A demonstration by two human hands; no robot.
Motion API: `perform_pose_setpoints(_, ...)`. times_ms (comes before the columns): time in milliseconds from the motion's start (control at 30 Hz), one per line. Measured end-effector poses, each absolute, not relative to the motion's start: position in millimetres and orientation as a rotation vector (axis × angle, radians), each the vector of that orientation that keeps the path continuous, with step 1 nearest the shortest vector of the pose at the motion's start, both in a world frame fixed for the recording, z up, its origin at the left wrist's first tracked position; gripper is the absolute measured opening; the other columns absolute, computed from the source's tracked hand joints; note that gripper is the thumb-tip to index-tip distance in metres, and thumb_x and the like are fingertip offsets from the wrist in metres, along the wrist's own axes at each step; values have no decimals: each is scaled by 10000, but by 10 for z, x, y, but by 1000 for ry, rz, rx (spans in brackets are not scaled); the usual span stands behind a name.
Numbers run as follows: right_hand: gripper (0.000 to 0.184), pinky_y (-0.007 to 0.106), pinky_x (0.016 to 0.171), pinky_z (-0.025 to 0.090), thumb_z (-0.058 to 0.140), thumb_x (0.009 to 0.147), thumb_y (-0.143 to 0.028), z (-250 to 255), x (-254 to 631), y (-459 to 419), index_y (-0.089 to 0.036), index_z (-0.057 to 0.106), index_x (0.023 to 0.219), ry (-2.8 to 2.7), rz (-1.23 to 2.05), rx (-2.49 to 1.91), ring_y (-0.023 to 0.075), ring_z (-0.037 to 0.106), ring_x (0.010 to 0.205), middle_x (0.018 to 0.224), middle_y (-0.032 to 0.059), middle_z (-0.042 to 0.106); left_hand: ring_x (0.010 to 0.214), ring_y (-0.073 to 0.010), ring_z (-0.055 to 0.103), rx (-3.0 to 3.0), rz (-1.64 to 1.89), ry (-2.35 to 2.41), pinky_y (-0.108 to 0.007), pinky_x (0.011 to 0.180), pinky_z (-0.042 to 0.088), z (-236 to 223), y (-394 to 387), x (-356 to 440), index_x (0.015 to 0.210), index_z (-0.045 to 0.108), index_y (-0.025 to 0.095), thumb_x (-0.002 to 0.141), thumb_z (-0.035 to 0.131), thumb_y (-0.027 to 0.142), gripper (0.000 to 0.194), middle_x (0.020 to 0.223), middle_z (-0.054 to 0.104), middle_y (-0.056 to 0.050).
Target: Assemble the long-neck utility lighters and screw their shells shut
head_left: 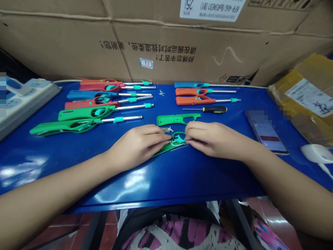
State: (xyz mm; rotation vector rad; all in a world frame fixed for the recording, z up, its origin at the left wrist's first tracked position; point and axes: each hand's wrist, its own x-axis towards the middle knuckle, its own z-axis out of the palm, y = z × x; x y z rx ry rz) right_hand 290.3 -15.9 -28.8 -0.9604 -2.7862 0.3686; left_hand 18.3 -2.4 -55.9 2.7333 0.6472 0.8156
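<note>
In front of me lies an opened green gas-lighter half-shell (163, 150), with a teal trigger (178, 140) and thin white wires in it. My left hand (140, 142) covers its handle end, fingertips pinched by a small black part. At the front end, beside the trigger, the fingers of my right hand (215, 139) are closed on the shell; the exact grip is hidden. Just beyond my left fingers is a small metallic piece (167, 129), partly covered. The other green half-shell (170, 119) rests hollow side up behind my hands.
Several lighters, including a green one (65, 126), lie at left. Three more, one blue (188, 84), lie back right above a screwdriver (215, 109). A phone (265, 132) and taped box (304, 97) stand right, a power strip (23, 99) left. A large carton (78, 45) borders the back.
</note>
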Motion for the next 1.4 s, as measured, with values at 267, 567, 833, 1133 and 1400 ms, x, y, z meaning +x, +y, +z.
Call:
perform_pose_setpoints(267,164,287,703,434,458,1008,-218,-285,2912,-134,-173,584,913,-2779,417,-998,167,567,800,950,61,598,897,-175,719,2747,838,627,-270,836,589,-562,-7,192,1079,743,97,954,632,162,179,993,751,-93)
perform_pose_setpoints(567,163,284,689,434,469,1012,-221,-313,2912,-126,-168,597,929,-2781,364,-963,164,579,804,950,51,608,878,-168,718,2739,850,630,-263,810,588,-573,-16,198,1057,740,118,956,637,178,157,970,753,-77)
perform_pose_setpoints(833,204,278,687,435,443,1032,-216,-386,2883,-134,-166,627,959,-2767,205,-871,168,618,841,1000,66,658,904,-168,727,2725,877,641,-258,833,582,-583,-27,202,1106,717,122,946,649,171,181,1003,766,-78)
perform_pose_setpoints(1133,243,279,666,414,416,1020,-154,-373,2859,-126,-161,650,954,-2829,157,-878,168,614,825,998,69,686,904,-149,724,2699,873,631,-234,828,566,-558,-67,227,1102,702,128,949,639,149,167,1011,771,-74)
perform_pose_setpoints(1400,201,288,626,366,431,1000,-151,-346,2855,-153,-165,621,939,-2854,125,-950,162,589,784,959,47,658,781,-174,735,2855,860,699,-271,718,573,-578,-63,209,1091,715,149,965,635,235,172,905,771,-59)
